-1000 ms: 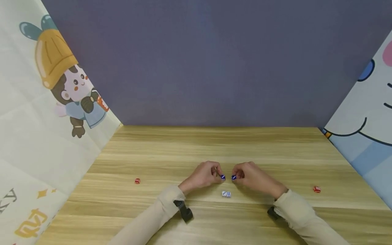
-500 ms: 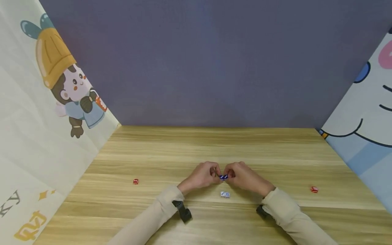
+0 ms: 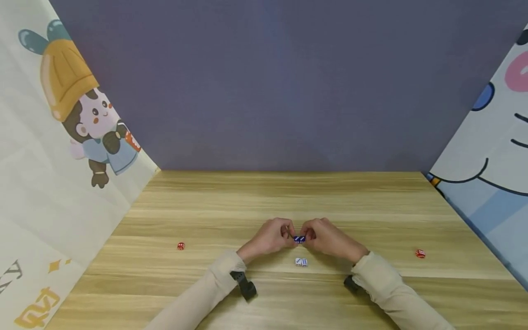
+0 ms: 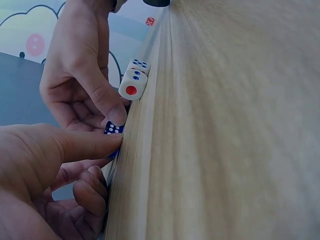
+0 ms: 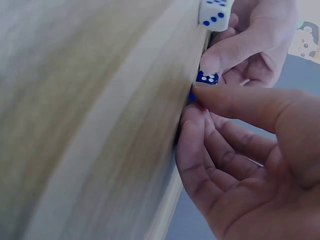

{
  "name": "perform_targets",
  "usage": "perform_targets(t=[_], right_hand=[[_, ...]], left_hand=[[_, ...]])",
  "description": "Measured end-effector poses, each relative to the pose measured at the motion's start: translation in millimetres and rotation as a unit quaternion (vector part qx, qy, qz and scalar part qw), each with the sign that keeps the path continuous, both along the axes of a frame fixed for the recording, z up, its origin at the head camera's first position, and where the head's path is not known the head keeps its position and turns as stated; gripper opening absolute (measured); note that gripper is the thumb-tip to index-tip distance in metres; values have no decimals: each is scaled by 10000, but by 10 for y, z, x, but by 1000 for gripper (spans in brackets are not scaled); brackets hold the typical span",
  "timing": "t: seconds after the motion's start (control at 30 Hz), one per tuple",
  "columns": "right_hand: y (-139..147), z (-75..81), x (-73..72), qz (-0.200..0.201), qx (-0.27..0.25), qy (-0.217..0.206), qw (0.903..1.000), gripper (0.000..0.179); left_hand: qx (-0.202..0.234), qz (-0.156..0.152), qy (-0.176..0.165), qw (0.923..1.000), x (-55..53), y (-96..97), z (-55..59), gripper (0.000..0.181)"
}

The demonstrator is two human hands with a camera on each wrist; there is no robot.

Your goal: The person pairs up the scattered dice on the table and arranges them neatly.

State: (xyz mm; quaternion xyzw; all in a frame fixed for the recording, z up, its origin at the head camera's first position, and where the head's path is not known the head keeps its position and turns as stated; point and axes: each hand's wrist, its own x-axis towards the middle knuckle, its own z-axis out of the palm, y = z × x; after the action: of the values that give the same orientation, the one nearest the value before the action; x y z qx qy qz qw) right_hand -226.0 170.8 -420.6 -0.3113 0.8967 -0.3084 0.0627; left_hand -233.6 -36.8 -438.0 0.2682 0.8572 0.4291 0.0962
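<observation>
Two dark blue dice with white pips sit side by side on the wooden table, faces lined up. My left hand (image 3: 270,237) pinches the left blue die (image 3: 296,239) between thumb and fingers. From the other side, my right hand (image 3: 331,239) pinches the right blue die (image 3: 303,239). In both wrist views the thumbs partly cover these dice. Just nearer to me stand two white dice, the left one (image 3: 298,261) against the right one (image 3: 304,262); the left wrist view shows a white die (image 4: 133,84) with a red pip.
One red die (image 3: 181,246) lies far to the left on the table (image 3: 231,197), and another red die (image 3: 420,253) far to the right. A dark grey panel (image 3: 264,91) rises behind the table. Printed cartoon sheets flank it on both sides.
My right hand has moved left, bringing its blue die up against the one in my left hand. The two dice have since turned slightly into line.
</observation>
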Motion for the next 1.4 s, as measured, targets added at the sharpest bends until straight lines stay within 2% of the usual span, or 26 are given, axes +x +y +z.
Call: perform_targets(t=[0.2,0.77,1.1,1.27,1.4], right_hand=[[-1,-9,4,23,-27,109,9999,11],[-25,21,51,-141,-124,-95,9998,7],[-21,14,91,-112,-208,-135,9996,8],[2,-2,87,-128,-215,-118,9996,9],[20,5,79,-157,-163,-128,9997,10]], left_hand=[[-51,27,-13,10000,-1,-5,-11,17],[-124,96,16,9999,28,-18,9,18],[-89,14,6,10000,64,-10,-10,18],[140,-213,-274,9993,71,-46,23,24],[256,-362,-508,9977,89,-147,80,32]])
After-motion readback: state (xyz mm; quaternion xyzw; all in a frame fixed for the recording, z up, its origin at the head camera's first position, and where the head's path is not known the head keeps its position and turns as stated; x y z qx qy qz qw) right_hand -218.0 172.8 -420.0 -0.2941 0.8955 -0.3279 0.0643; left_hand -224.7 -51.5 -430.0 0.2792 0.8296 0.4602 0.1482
